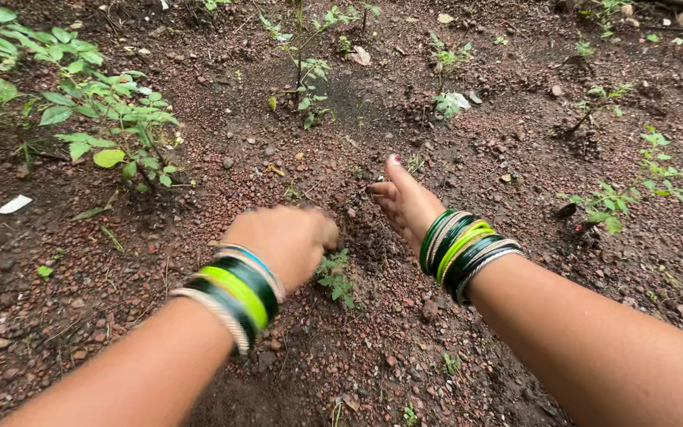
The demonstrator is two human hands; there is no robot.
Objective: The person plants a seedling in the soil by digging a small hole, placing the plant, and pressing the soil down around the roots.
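Nearest the camera, two forearms reach out over the reddish-brown gravelly soil (404, 348), each wrist stacked with green, yellow-green and silver bangles (234, 296). The left hand (286, 241) is curled into a loose fist, knuckles up, pressed to the earth just left of the small green seedling (336, 275); whether it grips anything I cannot tell. The right hand (404, 202) lies beyond the seedling, fingers straight and together, holding nothing. Working well here probably means loosening soil beside the stem, not against it. A leafy green shrub (96, 119) stands far left of the seedling.
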